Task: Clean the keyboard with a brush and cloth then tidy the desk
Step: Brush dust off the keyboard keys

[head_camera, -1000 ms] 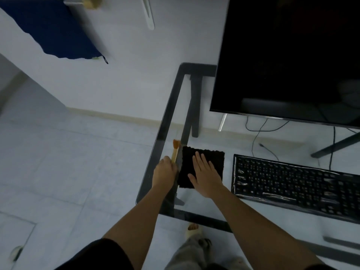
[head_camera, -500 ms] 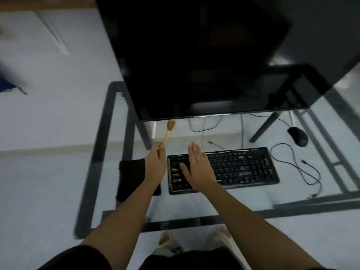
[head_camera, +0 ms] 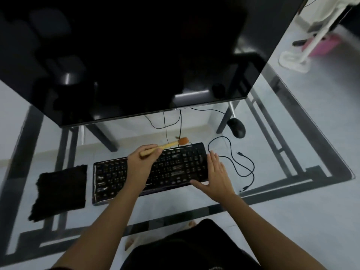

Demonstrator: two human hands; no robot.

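Dim, soft focus, wide-angle edge warp, monitor (head_camera: 136, 55) glare

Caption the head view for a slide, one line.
Left hand holds a brush over the black keyboard, right hand steadies its end; cloth lies beside it.

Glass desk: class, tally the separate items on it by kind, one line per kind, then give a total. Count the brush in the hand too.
Monitor: 1
Keyboard: 1
Mouse: 1
Loose cable: 1
Black cloth: 1
Brush, held in the left hand: 1
Total: 6
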